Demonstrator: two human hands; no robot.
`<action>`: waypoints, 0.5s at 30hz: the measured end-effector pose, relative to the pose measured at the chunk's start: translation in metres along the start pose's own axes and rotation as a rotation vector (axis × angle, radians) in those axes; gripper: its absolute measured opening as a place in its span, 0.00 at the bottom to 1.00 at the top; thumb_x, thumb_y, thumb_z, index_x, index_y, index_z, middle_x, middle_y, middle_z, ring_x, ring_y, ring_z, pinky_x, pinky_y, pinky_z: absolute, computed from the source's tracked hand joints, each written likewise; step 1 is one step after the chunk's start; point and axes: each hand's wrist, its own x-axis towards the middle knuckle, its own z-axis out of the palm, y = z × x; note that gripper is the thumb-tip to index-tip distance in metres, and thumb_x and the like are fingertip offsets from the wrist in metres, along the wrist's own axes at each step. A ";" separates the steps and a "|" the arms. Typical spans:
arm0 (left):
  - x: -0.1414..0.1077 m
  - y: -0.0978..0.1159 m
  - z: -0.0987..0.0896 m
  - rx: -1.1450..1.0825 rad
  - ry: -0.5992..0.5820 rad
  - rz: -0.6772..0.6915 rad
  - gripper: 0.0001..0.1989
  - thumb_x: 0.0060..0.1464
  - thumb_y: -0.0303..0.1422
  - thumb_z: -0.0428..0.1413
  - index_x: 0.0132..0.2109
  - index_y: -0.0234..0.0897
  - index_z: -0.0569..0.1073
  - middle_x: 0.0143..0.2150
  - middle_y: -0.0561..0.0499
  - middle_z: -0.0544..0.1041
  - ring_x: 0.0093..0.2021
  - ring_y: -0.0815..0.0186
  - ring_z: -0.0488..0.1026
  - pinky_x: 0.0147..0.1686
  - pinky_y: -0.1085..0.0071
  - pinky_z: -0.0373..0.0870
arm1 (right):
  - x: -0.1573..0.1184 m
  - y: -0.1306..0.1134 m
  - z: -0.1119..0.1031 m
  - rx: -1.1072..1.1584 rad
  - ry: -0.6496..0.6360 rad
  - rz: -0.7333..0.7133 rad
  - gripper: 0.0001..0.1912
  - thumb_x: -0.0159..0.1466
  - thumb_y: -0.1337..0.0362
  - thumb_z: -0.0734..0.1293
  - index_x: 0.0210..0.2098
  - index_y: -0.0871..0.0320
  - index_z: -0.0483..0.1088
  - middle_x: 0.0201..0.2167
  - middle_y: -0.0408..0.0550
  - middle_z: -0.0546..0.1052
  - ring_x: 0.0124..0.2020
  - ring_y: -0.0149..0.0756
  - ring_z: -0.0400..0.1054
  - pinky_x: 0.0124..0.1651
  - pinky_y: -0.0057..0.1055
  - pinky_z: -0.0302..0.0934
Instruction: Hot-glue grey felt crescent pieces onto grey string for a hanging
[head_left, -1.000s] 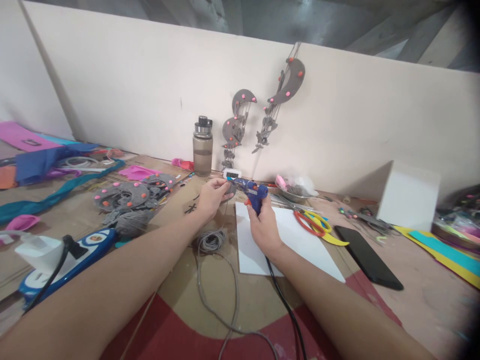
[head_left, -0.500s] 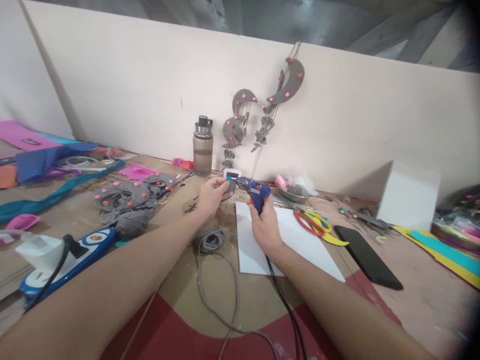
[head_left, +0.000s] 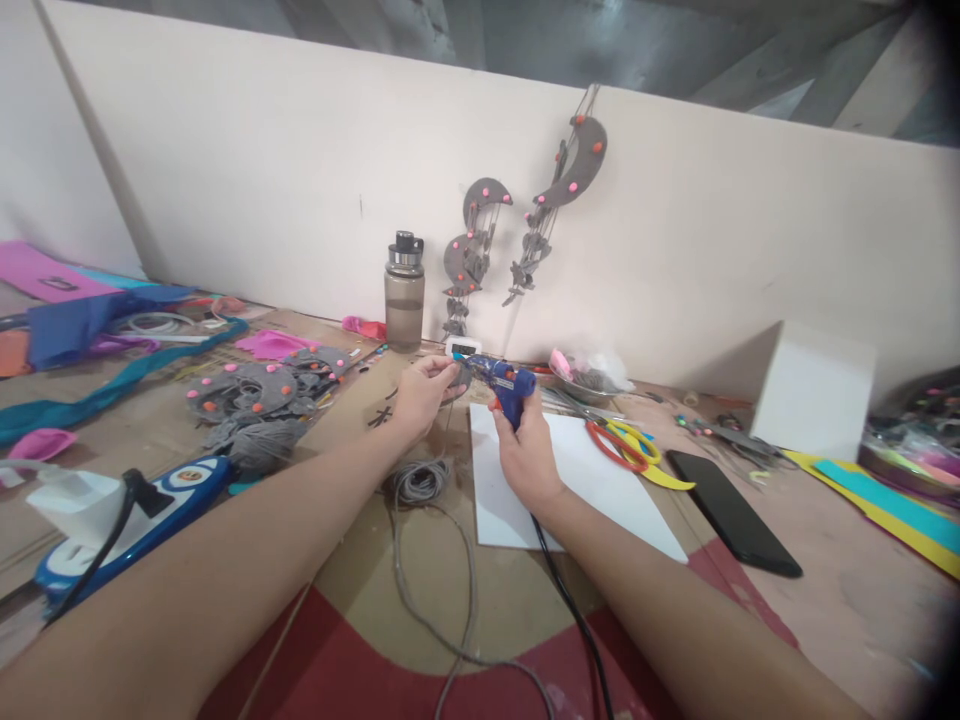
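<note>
My right hand [head_left: 531, 450] is wrapped round the handle of a blue glue gun [head_left: 510, 385], whose nozzle points left. In my left hand [head_left: 424, 395] a small grey felt piece [head_left: 463, 377] is pinched, partly hidden by the fingers. The nozzle is close to this piece; whether they touch I cannot tell. A thin grey cord runs down from the left hand toward a coil of grey cord [head_left: 420, 482] on the table. The gun's black cable [head_left: 566, 580] trails toward me below the right hand.
White paper [head_left: 495, 490] lies under my right hand, with red and yellow scissors [head_left: 619, 445] and a black phone [head_left: 731, 510] to its right. A water bottle [head_left: 404, 300] stands by the wall. Grey felt garlands [head_left: 581, 165] hang there. A power strip [head_left: 180, 490] sits left.
The view has shifted very slightly. The glue gun has moved a little to the left, nearer the felt piece; both hands keep their hold.
</note>
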 end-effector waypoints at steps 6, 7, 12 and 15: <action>-0.001 0.001 0.000 0.010 0.003 0.005 0.18 0.37 0.38 0.72 0.31 0.33 0.75 0.29 0.55 0.73 0.30 0.72 0.72 0.41 0.64 0.79 | -0.001 0.000 0.000 -0.017 -0.007 -0.008 0.20 0.66 0.60 0.60 0.56 0.58 0.61 0.47 0.60 0.76 0.48 0.50 0.72 0.56 0.50 0.63; -0.001 0.001 0.000 0.012 0.003 0.007 0.18 0.37 0.38 0.72 0.31 0.33 0.74 0.29 0.55 0.73 0.31 0.72 0.72 0.40 0.65 0.79 | -0.001 0.000 0.000 -0.016 -0.005 -0.008 0.21 0.66 0.60 0.60 0.57 0.58 0.61 0.48 0.60 0.76 0.48 0.50 0.72 0.56 0.50 0.63; 0.000 0.001 -0.002 0.007 -0.007 0.020 0.18 0.37 0.38 0.71 0.32 0.34 0.75 0.30 0.54 0.75 0.31 0.71 0.73 0.41 0.65 0.78 | 0.002 0.002 -0.001 -0.002 0.030 0.011 0.23 0.65 0.60 0.61 0.59 0.59 0.60 0.52 0.60 0.74 0.52 0.50 0.70 0.57 0.49 0.62; 0.001 0.002 -0.002 0.014 0.003 0.008 0.17 0.38 0.38 0.71 0.32 0.34 0.75 0.30 0.53 0.75 0.32 0.70 0.74 0.40 0.65 0.78 | 0.002 0.005 0.000 0.012 0.041 0.017 0.23 0.65 0.60 0.61 0.58 0.58 0.60 0.52 0.60 0.74 0.52 0.50 0.70 0.58 0.49 0.62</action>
